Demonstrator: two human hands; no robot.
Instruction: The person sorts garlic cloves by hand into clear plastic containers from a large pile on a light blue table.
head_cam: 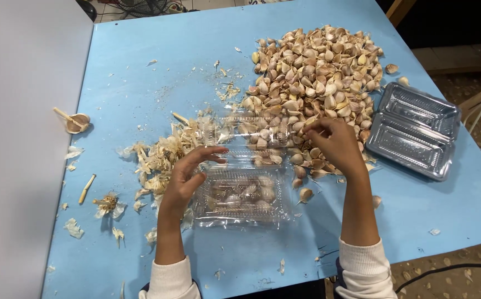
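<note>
Two bare hands work on the blue counter (140, 66): the left hand (188, 177), grip half open, touches one open clear plastic hinged container (240, 191); the right hand (334, 141), grip pinched, picks cloves at one big heap of unpeeled garlic cloves (318, 66). One stack of empty clear plastic containers (415, 130) lies beside the heap.

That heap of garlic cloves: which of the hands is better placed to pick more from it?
Probably the right hand: its fingertips already pinch at the near edge of the garlic heap. The left hand rests at the left rim of the open clear container, apart from the heap.
</note>
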